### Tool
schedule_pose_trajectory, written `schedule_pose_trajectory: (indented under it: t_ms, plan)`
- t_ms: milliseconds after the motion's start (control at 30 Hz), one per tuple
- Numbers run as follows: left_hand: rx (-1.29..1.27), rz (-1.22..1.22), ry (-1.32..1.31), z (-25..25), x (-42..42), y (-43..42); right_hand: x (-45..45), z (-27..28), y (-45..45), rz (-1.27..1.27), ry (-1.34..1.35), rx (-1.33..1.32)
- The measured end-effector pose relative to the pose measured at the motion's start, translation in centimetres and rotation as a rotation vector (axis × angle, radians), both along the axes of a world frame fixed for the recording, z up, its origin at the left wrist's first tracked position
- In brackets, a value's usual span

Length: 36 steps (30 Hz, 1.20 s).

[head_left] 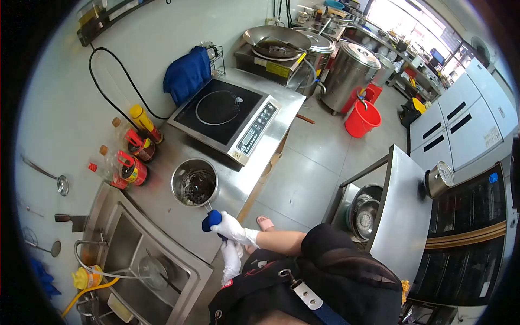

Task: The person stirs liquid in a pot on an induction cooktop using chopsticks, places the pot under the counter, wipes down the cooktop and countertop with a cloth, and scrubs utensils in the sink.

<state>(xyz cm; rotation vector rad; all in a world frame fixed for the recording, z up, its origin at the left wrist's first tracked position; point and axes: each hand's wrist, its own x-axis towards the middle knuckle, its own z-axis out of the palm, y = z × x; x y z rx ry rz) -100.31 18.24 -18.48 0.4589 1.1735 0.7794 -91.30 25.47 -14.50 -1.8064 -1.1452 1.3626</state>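
Observation:
A steel saucepan (194,182) stands on the steel counter, with dark glossy material and some pale bits inside. Its handle points toward me and carries a blue covering (212,220), which may be cloth or a grip. In a white glove, my right hand (232,227) is closed round this blue-covered handle. My left hand (231,257), gloved too, is just below the right one, close to my body. Its fingers are mostly hidden, so I cannot tell whether it grips anything.
Beyond the pan sits an induction cooker (225,116). Sauce bottles (132,168) line the wall at left. The sink (130,238) adjoins the counter. A red bucket (363,119) stands on the floor, and a steel table (401,211) is at right.

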Motion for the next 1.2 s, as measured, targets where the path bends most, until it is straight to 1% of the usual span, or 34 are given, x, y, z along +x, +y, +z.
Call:
schedule_pose_trajectory:
  t_ms: [33, 100, 133, 167, 233, 267, 333, 367, 400, 433, 467, 500, 533, 567, 633, 700, 767, 800, 867, 933, 1033, 1067, 1133, 1200]
  plan:
    - [-0.001, 0.049, 0.042, -1.1, 0.2, 0.0, -0.1, -0.8, -1.0, 0.014, -0.086, 0.030]
    - [-0.010, 0.147, 0.123, -3.8, 0.9, -0.4, 0.1, -0.1, -2.4, 0.024, -0.154, -0.003]
    - [0.024, 0.154, 0.084, -5.4, 0.7, -0.8, 0.1, 0.5, -2.6, 0.018, -0.212, -0.008]
    - [0.011, 0.220, 0.053, -4.8, 1.0, -1.2, -0.1, 1.0, -2.7, 0.011, -0.264, -0.014]
    - [-0.006, 0.352, -0.008, -2.2, 2.2, -1.5, -0.4, 1.3, -1.9, 0.005, -0.272, -0.036]
    - [-0.043, 0.291, 0.039, -2.4, 1.7, -1.2, -0.6, 1.2, -1.5, 0.001, -0.280, -0.030]
    - [-0.036, 0.208, 0.008, -2.5, 1.0, -1.4, -0.8, 0.4, -0.8, -0.008, -0.302, 0.009]
    - [-0.032, 0.166, -0.009, -1.9, 0.8, -1.4, -0.6, 1.0, -0.5, -0.011, -0.208, -0.027]
    - [-0.027, 0.248, -0.014, -0.9, 1.7, -1.3, -0.1, 2.2, -0.1, -0.015, -0.115, -0.061]
    - [-0.037, 0.243, -0.018, 0.2, 2.0, -1.3, 0.2, 2.9, 0.3, -0.019, -0.022, -0.095]
    - [-0.048, 0.237, -0.021, 1.1, 2.1, -1.3, 0.3, 3.0, 1.2, -0.005, 0.045, -0.071]
    - [-0.061, 0.230, -0.024, 1.6, 2.2, -1.3, 0.7, 3.3, 1.5, -0.048, 0.270, -0.153]
    - [-0.041, 0.169, 0.033, 1.7, 2.1, -1.2, 0.9, 3.2, 2.2, -0.071, 0.371, -0.203]
    - [-0.030, 0.163, 0.023, 1.6, 2.1, -1.3, 1.0, 2.9, 2.9, -0.094, 0.471, -0.252]
    - [-0.005, 0.150, 0.004, 1.3, 2.0, -1.4, 1.9, 2.5, 4.0, -0.060, 0.635, -0.273]
    - [0.013, 0.126, -0.012, 1.6, 2.0, -1.4, 3.1, 3.7, 4.7, -0.054, 0.793, -0.407]
    - [0.006, 0.103, -0.027, 1.7, 2.0, -1.4, 3.5, 0.7, 5.8, 0.071, 0.931, -0.526]
    - [-0.011, 0.092, -0.031, 1.7, 2.0, -1.5, 3.3, 0.3, 6.2, 0.137, 1.004, -0.585]
    - [-0.025, 0.065, -0.026, 1.6, 2.1, -1.5, 3.1, -0.1, 6.0, 0.107, 0.856, -0.455]
    - [-0.023, 0.077, -0.019, 2.1, 2.3, -1.2, 3.5, 3.3, 5.2, 0.053, 0.685, -0.353]
    - [-0.017, 0.058, -0.048, 1.7, 1.8, -0.9, 2.5, 1.8, 5.5, 0.039, 0.500, -0.221]
    - [-0.010, 0.045, -0.064, 1.5, 1.5, -0.7, 1.9, 0.4, 5.6, 0.020, 0.489, -0.167]
    - [-0.024, 0.051, -0.043, 1.7, 1.6, -0.7, 1.4, -0.4, 5.1, 0.003, 0.522, -0.173]
    - [-0.024, 0.055, -0.031, 2.0, 1.8, -0.6, 1.7, 1.3, 4.3, -0.015, 0.523, -0.182]
